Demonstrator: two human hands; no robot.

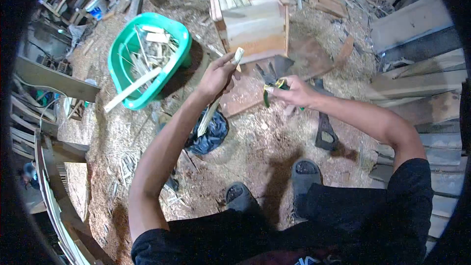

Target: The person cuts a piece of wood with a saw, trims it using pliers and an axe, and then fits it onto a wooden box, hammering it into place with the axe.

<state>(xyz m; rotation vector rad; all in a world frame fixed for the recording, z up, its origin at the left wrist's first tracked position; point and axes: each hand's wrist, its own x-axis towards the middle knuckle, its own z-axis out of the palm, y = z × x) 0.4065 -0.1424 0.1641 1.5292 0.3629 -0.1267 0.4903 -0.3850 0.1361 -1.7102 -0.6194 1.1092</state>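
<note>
Head view: left hand grips a pale wooden strip, just left of the right hand, which is clenched on a green-handled tool; green basin far left

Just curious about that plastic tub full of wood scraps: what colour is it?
The plastic tub is bright green, clearest in the head view.
</note>
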